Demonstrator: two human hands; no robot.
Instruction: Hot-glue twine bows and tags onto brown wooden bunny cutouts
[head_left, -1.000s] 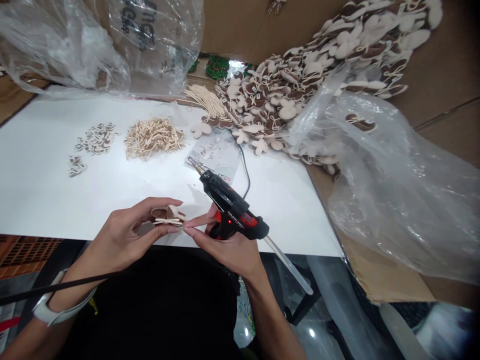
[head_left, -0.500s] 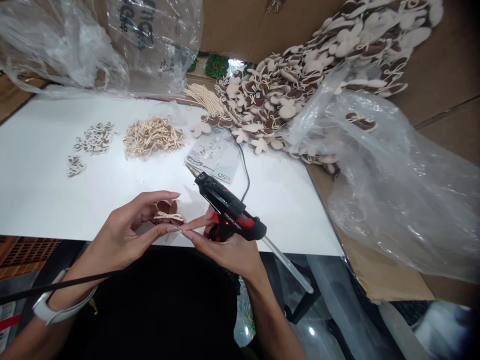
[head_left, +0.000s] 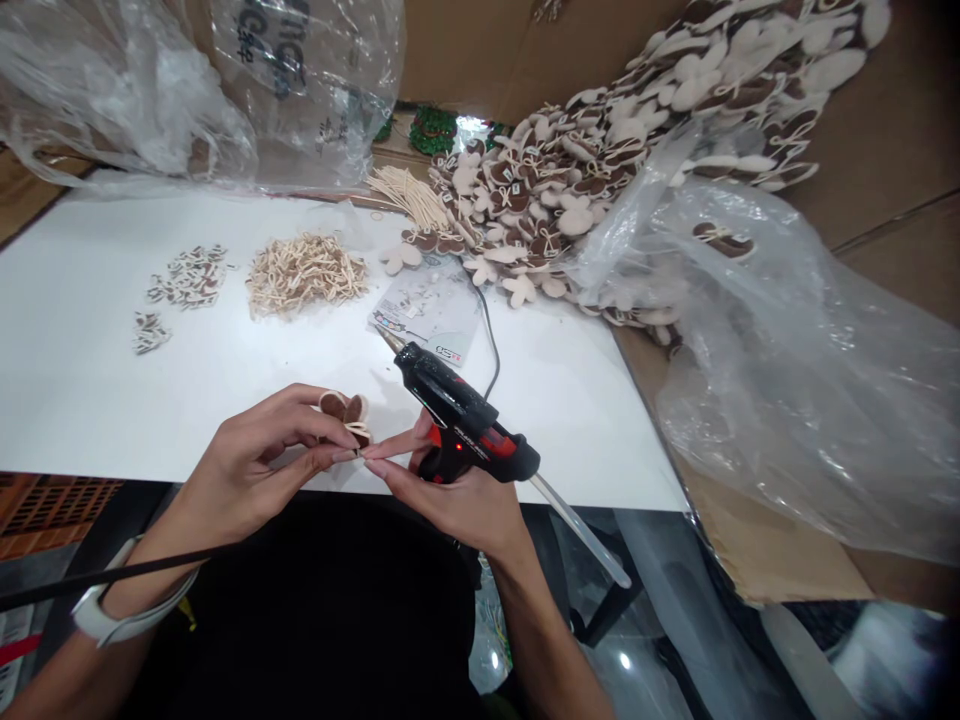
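Above the table's front edge, my left hand [head_left: 274, 450] pinches a small brown-and-cream felt piece [head_left: 346, 408] with rounded lobes and a pale string bow on it. My right hand [head_left: 450, 495] is wrapped round a black-and-red glue gun [head_left: 461, 415], whose nozzle points up and left while a clear glue stick [head_left: 581, 530] sticks out behind. The thumb and index finger of that same hand meet the left fingertips at the felt piece's lower edge. Some tiny item seems pinched there, too small to make out.
A pile of string bows [head_left: 306, 272] and small patterned bits [head_left: 189, 277] lie on the white table [head_left: 90, 400]. Behind the glue gun is a printed sheet [head_left: 427, 305] with a black cord [head_left: 491, 350]. Many finished felt pieces [head_left: 540, 200] heap at the back right, beside clear plastic [head_left: 795, 370].
My left fingers have shifted on the felt piece, which now stands more upright with its bow partly covered. The glue gun has moved slightly right and down.
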